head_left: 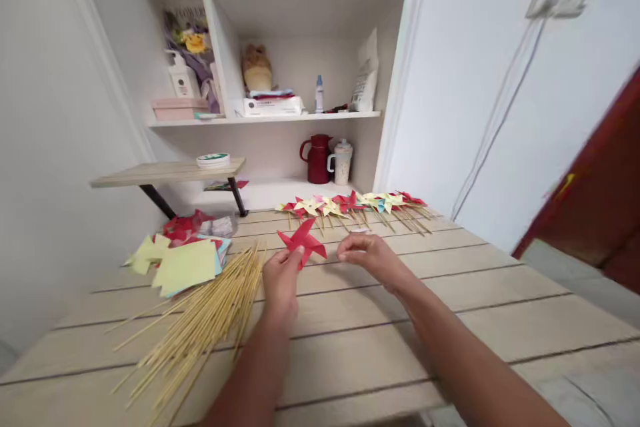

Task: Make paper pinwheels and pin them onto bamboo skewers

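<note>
Here in the head view, the action is right at the middle of the frame: the left hand (281, 280) is clamped on a red pinwheel (301, 235), thumb on the near face, blades fanned out above the counter (360, 360). Just to its right, apart from the paper, hangs the right hand (370, 257), thumb and fingers curled toward each other. Do those fingertips meet, or pinch something tiny? Too small to tell from here.

Lower left, a big sheaf of thin sticks (215, 310) spreads across the boards, its far ends near the left hand. Beyond it, at the left, yellow paper (186, 263) lies over blue sheets, with crumpled red wrapping (186, 227) just behind. And look past the hands, right of centre: a row of pinwheels on sticks (353, 203), red, pale yellow and a touch of blue, heads toward the shelves, sticks toward the person.

So which step is this? It looks like work on a single pinwheel head, blades already shaped; no stick can be made out on it. The next move, by my reading, calls for a light, steady left hold at the centre, so the blades don't crease, and a precise touch from the right fingertips.
</note>
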